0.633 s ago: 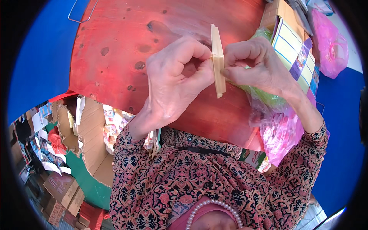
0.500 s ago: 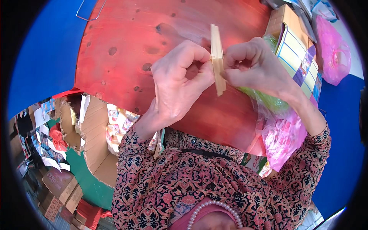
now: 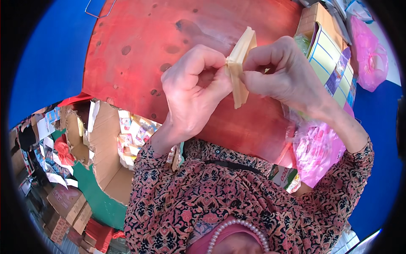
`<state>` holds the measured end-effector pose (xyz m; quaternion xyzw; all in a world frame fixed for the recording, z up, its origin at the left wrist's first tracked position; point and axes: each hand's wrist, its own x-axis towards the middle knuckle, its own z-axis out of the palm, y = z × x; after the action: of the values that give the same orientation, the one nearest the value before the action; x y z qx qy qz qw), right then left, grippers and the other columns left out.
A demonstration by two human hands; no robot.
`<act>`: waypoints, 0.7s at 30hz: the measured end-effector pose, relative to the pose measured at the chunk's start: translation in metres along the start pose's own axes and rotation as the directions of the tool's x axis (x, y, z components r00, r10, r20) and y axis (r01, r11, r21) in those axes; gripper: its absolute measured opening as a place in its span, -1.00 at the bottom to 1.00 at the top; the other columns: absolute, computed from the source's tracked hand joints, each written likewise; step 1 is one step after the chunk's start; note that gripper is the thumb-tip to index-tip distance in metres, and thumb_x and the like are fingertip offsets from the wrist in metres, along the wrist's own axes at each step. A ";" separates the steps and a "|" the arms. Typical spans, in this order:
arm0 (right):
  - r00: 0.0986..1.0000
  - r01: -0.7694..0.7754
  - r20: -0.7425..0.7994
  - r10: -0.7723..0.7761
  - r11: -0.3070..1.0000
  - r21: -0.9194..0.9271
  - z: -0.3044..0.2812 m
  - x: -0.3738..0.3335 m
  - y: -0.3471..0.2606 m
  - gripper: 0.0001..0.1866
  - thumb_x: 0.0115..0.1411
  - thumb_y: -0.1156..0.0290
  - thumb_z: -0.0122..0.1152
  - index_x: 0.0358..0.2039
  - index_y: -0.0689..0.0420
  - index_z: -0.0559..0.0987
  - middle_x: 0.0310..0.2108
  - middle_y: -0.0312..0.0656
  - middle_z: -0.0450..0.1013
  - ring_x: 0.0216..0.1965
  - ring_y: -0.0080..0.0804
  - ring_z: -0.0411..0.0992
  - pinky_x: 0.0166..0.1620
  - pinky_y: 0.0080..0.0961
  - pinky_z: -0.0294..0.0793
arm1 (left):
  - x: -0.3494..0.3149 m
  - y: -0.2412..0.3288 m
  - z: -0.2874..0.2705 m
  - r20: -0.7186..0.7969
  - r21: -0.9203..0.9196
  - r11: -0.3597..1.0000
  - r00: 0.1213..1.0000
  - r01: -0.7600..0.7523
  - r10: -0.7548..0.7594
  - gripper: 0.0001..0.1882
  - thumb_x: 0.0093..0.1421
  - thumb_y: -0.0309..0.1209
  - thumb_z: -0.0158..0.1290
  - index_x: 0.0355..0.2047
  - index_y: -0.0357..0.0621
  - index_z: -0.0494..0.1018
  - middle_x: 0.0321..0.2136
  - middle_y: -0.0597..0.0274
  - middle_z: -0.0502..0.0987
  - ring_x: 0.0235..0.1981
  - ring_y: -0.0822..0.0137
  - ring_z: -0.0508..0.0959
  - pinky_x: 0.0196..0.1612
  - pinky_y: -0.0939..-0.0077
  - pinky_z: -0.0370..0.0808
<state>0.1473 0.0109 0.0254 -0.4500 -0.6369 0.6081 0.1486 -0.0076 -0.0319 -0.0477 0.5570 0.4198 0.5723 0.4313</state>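
Observation:
A flat, pale yellow piece of folded paper is held up in front of me, above the red tabletop, its layered edge tilted up to the right. My left hand pinches its left edge between thumb and curled forefinger, near the middle. On the other side, my right hand is closed too, thumb and bent forefinger pressed against the paper's right face. A tiny yellowish bit shows inside the curl of the right fingers; what it is I cannot make out.
The red, stained tabletop lies below my hands. At right are a striped pad, a tan block and pink plastic bags. A cut-open cardboard box with small packets stands lower left. A blue surface borders the table.
The folded paper has turned, so more of its upper part shows, leaning right. My left hand has shifted slightly left; my right hand has moved up a little. Both stay at the paper.

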 end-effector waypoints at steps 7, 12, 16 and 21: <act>0.998 -0.047 -0.041 0.046 0.999 -0.021 -0.011 -0.001 0.014 -0.85 -0.08 0.56 0.04 -0.72 0.32 0.42 -0.77 -0.46 0.18 -0.68 -0.81 0.09 -0.64 -0.70 0.03 | 0.000 -0.012 -0.018 -0.150 0.004 1.000 0.989 0.016 -0.015 -0.89 -0.04 -0.70 0.06 -0.47 -0.32 0.39 -0.55 0.35 0.44 -0.55 0.59 0.44 -0.49 0.74 0.42; 0.995 0.052 -0.064 -0.080 0.930 -0.364 -0.022 0.003 0.014 -0.84 -0.10 0.57 0.02 -0.73 0.33 0.32 -0.78 -0.37 0.18 -0.67 -0.74 0.08 -0.61 -0.64 0.07 | 0.019 -0.016 -0.078 -0.344 -0.116 0.968 0.905 0.224 -0.250 -0.93 0.07 -0.59 -0.03 -0.43 -0.36 0.42 -0.55 0.16 0.50 -0.61 0.43 0.51 -0.49 0.60 0.50; 0.925 0.329 0.079 -0.371 0.680 -0.655 -0.017 0.030 0.040 -0.87 -0.17 0.56 0.03 -0.72 0.34 0.33 -0.75 -0.09 0.24 -0.68 -0.35 0.25 -0.57 -0.41 0.22 | 0.012 -0.056 -0.142 -0.399 -0.067 0.948 0.862 0.311 -0.311 -0.90 0.08 -0.55 -0.03 -0.44 -0.37 0.42 -0.59 0.16 0.49 -0.63 0.43 0.49 -0.52 0.61 0.49; 0.845 0.491 0.273 -0.460 0.467 -0.735 0.000 0.081 0.086 -0.89 -0.16 0.52 0.06 -0.69 0.30 0.38 -0.60 0.00 0.37 -0.53 0.02 0.36 -0.45 -0.18 0.35 | 0.004 -0.052 -0.138 -0.486 0.667 0.627 0.873 0.403 -0.043 -0.80 0.09 -0.46 0.00 -0.33 -0.38 0.46 -0.53 0.07 0.52 -0.61 0.34 0.49 -0.51 0.50 0.43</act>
<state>0.1362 0.0590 -0.0813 -0.2620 -0.9377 0.2101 0.0889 -0.1446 -0.0141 -0.1008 0.4874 0.7685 0.3940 0.1289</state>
